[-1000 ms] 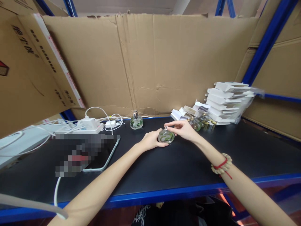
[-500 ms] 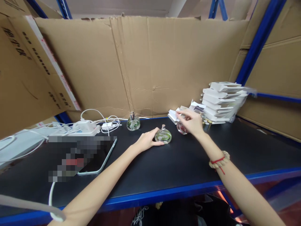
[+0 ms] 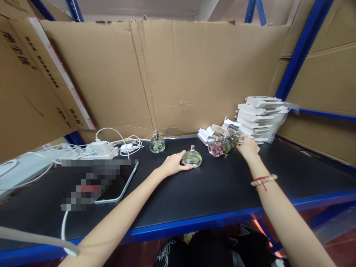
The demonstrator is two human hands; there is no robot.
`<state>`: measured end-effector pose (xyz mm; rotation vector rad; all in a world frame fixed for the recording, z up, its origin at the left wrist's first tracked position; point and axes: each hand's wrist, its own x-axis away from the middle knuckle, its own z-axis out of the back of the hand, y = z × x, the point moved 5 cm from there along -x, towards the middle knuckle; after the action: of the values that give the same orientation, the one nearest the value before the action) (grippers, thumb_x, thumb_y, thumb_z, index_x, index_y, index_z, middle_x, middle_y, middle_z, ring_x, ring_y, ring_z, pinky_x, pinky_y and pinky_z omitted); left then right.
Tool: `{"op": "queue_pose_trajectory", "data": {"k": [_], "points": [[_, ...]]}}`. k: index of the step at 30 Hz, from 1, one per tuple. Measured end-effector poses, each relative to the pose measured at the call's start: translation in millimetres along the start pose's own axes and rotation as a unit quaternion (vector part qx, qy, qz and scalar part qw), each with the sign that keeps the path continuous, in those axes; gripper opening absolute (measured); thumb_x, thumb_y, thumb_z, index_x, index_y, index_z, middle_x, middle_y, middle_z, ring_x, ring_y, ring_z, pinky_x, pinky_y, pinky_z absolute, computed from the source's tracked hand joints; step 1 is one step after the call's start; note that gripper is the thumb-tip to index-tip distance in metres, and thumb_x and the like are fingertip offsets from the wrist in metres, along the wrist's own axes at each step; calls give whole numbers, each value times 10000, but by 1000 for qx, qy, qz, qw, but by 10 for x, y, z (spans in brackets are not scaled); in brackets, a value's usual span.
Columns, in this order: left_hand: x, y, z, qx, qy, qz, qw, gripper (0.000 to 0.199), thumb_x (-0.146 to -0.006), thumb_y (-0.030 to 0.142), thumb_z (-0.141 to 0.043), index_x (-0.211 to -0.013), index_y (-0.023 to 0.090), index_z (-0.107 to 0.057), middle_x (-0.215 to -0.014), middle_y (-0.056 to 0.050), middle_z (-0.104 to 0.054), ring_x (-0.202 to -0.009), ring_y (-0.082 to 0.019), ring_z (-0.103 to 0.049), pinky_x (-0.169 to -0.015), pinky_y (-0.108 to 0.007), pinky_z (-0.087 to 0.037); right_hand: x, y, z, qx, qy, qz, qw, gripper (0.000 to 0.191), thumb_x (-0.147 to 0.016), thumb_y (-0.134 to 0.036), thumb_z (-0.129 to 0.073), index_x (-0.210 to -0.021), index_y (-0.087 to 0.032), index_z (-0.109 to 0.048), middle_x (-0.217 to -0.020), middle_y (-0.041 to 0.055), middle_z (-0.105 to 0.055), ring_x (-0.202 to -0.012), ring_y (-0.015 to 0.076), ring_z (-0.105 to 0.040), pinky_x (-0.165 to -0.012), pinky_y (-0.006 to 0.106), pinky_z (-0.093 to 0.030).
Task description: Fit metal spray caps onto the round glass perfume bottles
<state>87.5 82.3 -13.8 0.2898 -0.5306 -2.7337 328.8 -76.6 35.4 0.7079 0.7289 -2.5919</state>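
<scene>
A round, flattened perfume bottle [image 3: 192,158] with green liquid stands upright on the dark table. My left hand [image 3: 174,163] grips its left side, thumb low in front and fingers behind. Its bare spray nozzle points up. To the right, my right hand [image 3: 249,147] reaches in beside a group of bottles; its fingers are closed, and what they pinch is hidden. The nearest bottle in that group is a pink perfume bottle [image 3: 216,148]. In front of the group lies a small gold-coloured piece [image 3: 226,155]. Another green bottle with a silver cap [image 3: 157,142] stands at the back.
White open boxes [image 3: 260,118] are stacked at the back right, with flattened white cartons [image 3: 207,135] beside them. On the left lie a tablet [image 3: 116,185], a power strip [image 3: 100,150] and white cables. A cardboard wall [image 3: 178,81] closes off the back.
My right hand has moved right, from over the pink bottle to the far side of the bottle group, uncovering the bottles. My left hand stays on the green bottle.
</scene>
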Motion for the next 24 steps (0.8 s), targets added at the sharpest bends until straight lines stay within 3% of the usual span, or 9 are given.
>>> {"op": "queue_pose_trajectory", "data": {"k": [4, 7, 9, 12, 14, 16, 20, 24], "points": [[25, 16, 36, -27, -8, -9, 1000, 423, -745, 530, -565, -919, 159, -460, -779, 6, -568, -746, -178, -560, -538, -217, -322, 22, -49, 72, 4, -84, -36, 996, 204, -569, -41, -580, -688, -194, -644, -711, 76, -541, -688, 240, -547, -577, 326, -425], [67, 66, 113, -26, 23, -26, 999, 535, -724, 530, -585, -1082, 167, -424, -905, -12, -572, -810, -185, -562, -596, -227, -384, 85, -104, 187, -4, -111, -49, 993, 259, -603, -14, -541, -772, -175, -652, -814, 100, -561, -765, 260, -555, -631, 340, -431], [98, 121, 186, -4, 70, -45, 996, 621, -760, 511, -550, -1243, 198, -315, -1073, -29, -532, -882, -177, -553, -680, -235, -423, 113, -138, 277, -15, -83, -43, 996, 305, -619, -19, -523, -856, -168, -645, -906, 119, -554, -816, 275, -550, -661, 362, -434], [130, 211, 267, 5, 138, -86, 987, 534, -869, 443, -401, -1334, 246, -225, -1211, -17, -457, -986, -151, -516, -802, -231, -425, 119, -235, 438, -73, 33, 5, 997, 300, -655, -69, -498, -915, -154, -621, -959, 126, -538, -883, 275, -526, -716, 386, -429], [145, 262, 302, -11, 185, -123, 975, 440, -910, 386, -325, -1322, 236, -286, -1215, -9, -459, -1036, -137, -488, -865, -228, -401, 135, -347, 532, -164, 114, 66, 978, 242, -691, -130, -477, -894, -140, -607, -931, 112, -550, -876, 243, -527, -734, 368, -434], [161, 290, 328, -30, 232, -159, 959, 390, -931, 345, -276, -1285, 206, -363, -1200, -14, -476, -1047, -127, -479, -901, -227, -380, 177, -479, 562, -278, 137, 118, 943, 208, -723, -201, -474, -879, -131, -591, -913, 103, -569, -830, 211, -542, -688, 333, -458], [186, 281, 345, -43, 290, -195, 936, 368, -949, 314, -243, -1242, 178, -419, -1103, -22, -542, -929, -108, -529, -847, -213, -411, 383, -808, 487, -448, 41, 205, 869, 225, -733, -308, -531, -861, -138, -607, -891, 95, -597, -783, 190, -564, -554, 272, -479], [181, 265, 311, -47, 281, -193, 939, 334, -947, 306, -272, -1194, 182, -458, -992, -19, -581, -831, -102, -545, -774, -200, -437, 706, -1094, 389, -481, -85, 302, 819, 204, -732, -326, -568, -836, -171, -648, -929, 87, -593, -858, 197, -552, -481, 230, -479]]}}
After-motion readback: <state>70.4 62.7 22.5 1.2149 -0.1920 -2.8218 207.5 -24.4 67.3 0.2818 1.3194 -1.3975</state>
